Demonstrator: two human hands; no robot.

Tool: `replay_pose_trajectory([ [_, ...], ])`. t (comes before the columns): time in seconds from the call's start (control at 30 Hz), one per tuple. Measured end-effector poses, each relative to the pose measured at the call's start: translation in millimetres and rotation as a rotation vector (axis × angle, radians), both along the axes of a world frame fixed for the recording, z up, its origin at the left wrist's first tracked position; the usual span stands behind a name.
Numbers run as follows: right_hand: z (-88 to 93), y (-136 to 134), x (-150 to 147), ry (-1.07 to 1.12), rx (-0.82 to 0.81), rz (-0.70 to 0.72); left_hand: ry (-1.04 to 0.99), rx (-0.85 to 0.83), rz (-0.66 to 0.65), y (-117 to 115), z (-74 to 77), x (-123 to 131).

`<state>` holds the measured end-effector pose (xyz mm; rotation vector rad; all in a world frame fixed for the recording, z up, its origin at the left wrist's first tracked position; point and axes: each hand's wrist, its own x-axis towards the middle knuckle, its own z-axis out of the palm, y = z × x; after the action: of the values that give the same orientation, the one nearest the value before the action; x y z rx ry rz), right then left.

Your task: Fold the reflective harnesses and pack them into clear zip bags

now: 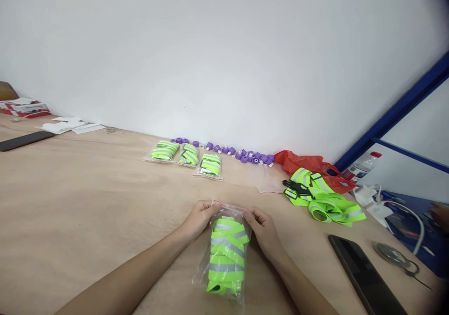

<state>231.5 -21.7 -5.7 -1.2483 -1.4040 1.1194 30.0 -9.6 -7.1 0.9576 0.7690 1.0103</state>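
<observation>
A clear zip bag point(228, 254) with a folded neon-green and silver reflective strap inside lies in front of me, its red-lined zip edge at the far end. My left hand point(200, 217) pinches the left corner of that edge. At the right corner, my right hand point(262, 227) grips the same edge between thumb and fingers. Farther back, three bagged straps point(164, 150) point(189, 155) point(211, 165) lie side by side. A loose green reflective strap point(326, 200) with a black buckle point(298, 188) rests to the right, beside a flat clear bag point(268, 182).
Several purple rolls point(256, 158) line the wall. A red plastic bag point(301, 161) and a bottle point(363, 166) stand back right. A dark phone point(365, 273) and a round object with a cord point(391, 254) lie right. Papers point(72, 125) and a dark slab point(26, 141) are far left.
</observation>
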Motion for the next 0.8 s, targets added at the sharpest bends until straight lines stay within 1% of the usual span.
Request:
replay_pose_trajectory([
  [0.1,-0.1,-0.3,0.3,0.008,0.005,0.0,-0.013,0.0,-0.008,-0.3,0.6,0.2],
  [0.27,1.2,-0.7,-0.1,0.024,-0.016,-0.002,0.003,-0.019,0.017,-0.5,2.0,1.6],
  [0.4,1.7,-1.8,-1.8,0.026,-0.028,0.009,0.026,-0.032,-0.026,-0.5,5.0,2.6],
  [0.57,4.4,-4.8,-3.4,0.03,-0.03,0.091,0.085,-0.039,0.099,-0.6,2.5,6.1],
  [0.67,4.7,-5.3,-3.0,-0.004,-0.04,0.123,0.116,-0.023,0.11,-1.2,-1.8,8.8],
  [0.8,2.1,-4.4,-2.5,-0.017,-0.069,0.125,0.15,0.002,0.105,-1.9,-4.2,9.7],
])
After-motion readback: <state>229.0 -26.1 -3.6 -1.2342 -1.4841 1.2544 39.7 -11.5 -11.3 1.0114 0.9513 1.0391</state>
